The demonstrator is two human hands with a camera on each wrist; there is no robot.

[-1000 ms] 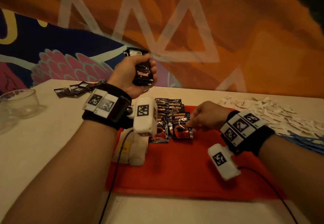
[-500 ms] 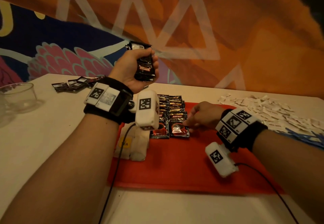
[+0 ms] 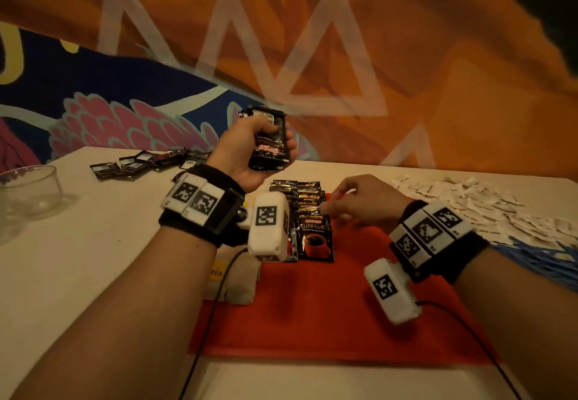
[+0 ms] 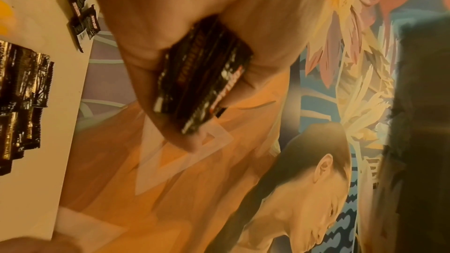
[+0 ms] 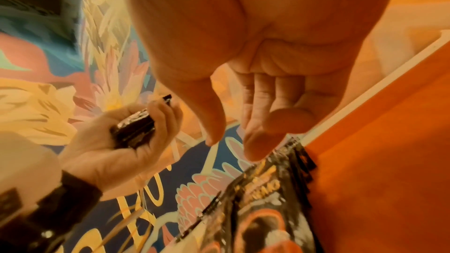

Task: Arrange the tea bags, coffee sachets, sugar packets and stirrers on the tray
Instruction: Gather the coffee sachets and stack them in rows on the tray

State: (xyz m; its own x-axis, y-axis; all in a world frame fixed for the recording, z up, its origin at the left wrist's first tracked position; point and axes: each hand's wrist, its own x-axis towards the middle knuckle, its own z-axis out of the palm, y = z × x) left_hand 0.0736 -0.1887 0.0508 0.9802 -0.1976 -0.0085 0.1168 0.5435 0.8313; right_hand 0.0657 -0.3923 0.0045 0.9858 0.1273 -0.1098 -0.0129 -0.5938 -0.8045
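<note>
left hand (image 3: 250, 152) grips a spare stack of coffee sachets (image 3: 269, 146) aloft, apparently as feed stock. right hand (image 3: 359, 202), fingers relaxed and empty, hovers over the overlapped sachet row (image 3: 308, 209) on the red tray (image 3: 344, 321), seemingly to lay the next.

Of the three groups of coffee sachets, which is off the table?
The stack of sachets gripped in the raised left hand; the others lie on the red tray or the table's far left.

Glass bowl (image 3: 29, 191); painted mural (image 3: 131, 124)
</note>
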